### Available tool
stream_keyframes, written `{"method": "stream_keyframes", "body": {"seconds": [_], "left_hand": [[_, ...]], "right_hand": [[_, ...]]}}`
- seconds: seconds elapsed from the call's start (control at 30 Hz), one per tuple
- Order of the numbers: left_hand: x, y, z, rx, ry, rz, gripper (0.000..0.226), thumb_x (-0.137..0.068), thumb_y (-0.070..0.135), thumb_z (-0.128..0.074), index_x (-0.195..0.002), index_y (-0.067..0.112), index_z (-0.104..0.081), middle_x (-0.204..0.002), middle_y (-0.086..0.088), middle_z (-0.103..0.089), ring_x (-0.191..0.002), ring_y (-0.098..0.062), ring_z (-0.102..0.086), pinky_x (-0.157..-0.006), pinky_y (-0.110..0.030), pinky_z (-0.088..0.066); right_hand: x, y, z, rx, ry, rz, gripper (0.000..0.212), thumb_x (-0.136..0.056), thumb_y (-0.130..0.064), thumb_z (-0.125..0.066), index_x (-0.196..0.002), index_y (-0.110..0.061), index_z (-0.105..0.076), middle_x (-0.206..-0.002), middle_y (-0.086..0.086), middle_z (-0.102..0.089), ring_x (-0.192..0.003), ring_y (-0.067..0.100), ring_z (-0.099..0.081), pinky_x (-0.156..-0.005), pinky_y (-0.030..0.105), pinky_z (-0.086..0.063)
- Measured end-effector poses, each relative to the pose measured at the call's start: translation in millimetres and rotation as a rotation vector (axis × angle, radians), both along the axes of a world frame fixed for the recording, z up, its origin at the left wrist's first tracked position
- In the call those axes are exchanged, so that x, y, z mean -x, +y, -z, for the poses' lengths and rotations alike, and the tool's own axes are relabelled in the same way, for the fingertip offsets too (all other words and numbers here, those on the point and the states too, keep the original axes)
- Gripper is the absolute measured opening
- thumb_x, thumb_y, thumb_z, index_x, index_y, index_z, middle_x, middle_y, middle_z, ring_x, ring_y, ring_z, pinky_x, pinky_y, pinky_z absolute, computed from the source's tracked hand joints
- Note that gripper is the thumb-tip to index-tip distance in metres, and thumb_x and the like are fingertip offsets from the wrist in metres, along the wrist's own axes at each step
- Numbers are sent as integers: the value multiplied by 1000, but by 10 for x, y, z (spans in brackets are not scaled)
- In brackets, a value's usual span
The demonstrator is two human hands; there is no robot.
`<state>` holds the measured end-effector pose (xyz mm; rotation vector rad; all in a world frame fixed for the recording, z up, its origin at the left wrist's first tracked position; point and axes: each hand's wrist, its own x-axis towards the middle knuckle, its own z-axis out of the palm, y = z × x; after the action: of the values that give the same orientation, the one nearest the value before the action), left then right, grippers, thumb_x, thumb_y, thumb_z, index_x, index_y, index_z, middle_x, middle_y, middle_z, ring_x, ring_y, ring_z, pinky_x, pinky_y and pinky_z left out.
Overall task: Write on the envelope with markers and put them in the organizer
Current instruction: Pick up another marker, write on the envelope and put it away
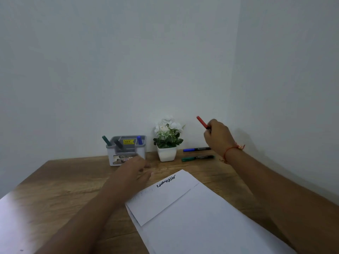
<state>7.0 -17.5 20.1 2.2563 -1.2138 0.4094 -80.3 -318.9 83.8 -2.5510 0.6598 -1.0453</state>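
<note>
Bare forearms (266, 180), with a red thread bracelet (230, 149) on the right wrist.
</note>
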Motion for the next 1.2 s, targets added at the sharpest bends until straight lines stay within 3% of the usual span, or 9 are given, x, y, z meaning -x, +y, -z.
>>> {"method": "stream_keyframes", "body": {"seconds": [0.17,0.33,0.5,0.67,0.83,0.93,1.03,1.13,1.2], "left_hand": [[93,-23,-54,96,10,4,34,-93,46,-56,-119,25,-60,-100,15,-62,-88,3,-56,-72,-18,-48],[305,-76,-127,172,87,52,38,-93,52,-47,-126,34,-50,-98,25,-57,-82,7,-55,-67,-10,-38],[396,-111,-102,248,145,181,47,-90,70,-31,-113,37,-56,-93,17,-68,-86,1,-64,-70,-20,-49],[422,-141,-94,321,226,200,41,-95,57,-38,-99,24,-62,-83,11,-71,-80,-2,-68,-71,-31,-56],[466,-172,-116,374,229,204,23,-99,31,-48,-93,16,-64,-78,9,-70,-75,1,-68,-65,-12,-50],[462,-169,-134,381,258,202,17,-100,23,-49,-90,21,-62,-82,8,-69,-76,2,-67,-65,-9,-49],[409,-170,-103,442,318,153,18,-100,26,-49,-92,19,-64,-84,4,-69,-80,-5,-67,-70,-20,-54],[367,-163,-133,683,554,107,17,-100,25,-50,-99,12,-61,-95,-5,-72,-88,-16,-72,-76,-29,-59],[359,-145,-185,842,763,146,17,-102,19,-46,-107,7,-56,-103,-14,-71,-94,-21,-73,-77,-31,-61]], "right_hand": [[414,718,-133,-123,-16,-330,24,-105,-24,-44,-124,-21,-58,-69,-5,-55,-54,8,-48,-49,21,-34],[556,1097,144,-81,43,-486,24,-103,-37,-49,-116,-29,-67,-73,-11,-59,-64,3,-51,-56,18,-35],[522,1215,340,9,65,-622,22,-103,-31,-51,-103,-24,-72,-72,-4,-63,-69,10,-56,-61,25,-41],[522,1224,455,-1,50,-650,24,-103,-31,-51,-109,-27,-75,-67,-9,-60,-68,7,-56,-57,18,-36],[526,1227,513,-53,31,-658,25,-102,-35,-52,-113,-32,-74,-71,-32,-62,-74,-5,-60,-63,11,-38],[517,1223,488,-67,72,-652,27,-102,-39,-50,-118,-35,-72,-71,-18,-61,-72,2,-58,-63,21,-43],[527,1208,477,-162,153,-673,26,-105,-36,-45,-123,-35,-65,-71,-8,-56,-67,8,-52,-62,27,-41],[552,1109,459,-361,156,-620,17,-106,-29,-41,-122,-30,-48,-79,-5,-61,-68,7,-53,-66,26,-45],[574,1028,439,-469,113,-589,16,-106,-21,-39,-118,-26,-49,-80,-4,-62,-67,5,-53,-61,22,-44]]}}
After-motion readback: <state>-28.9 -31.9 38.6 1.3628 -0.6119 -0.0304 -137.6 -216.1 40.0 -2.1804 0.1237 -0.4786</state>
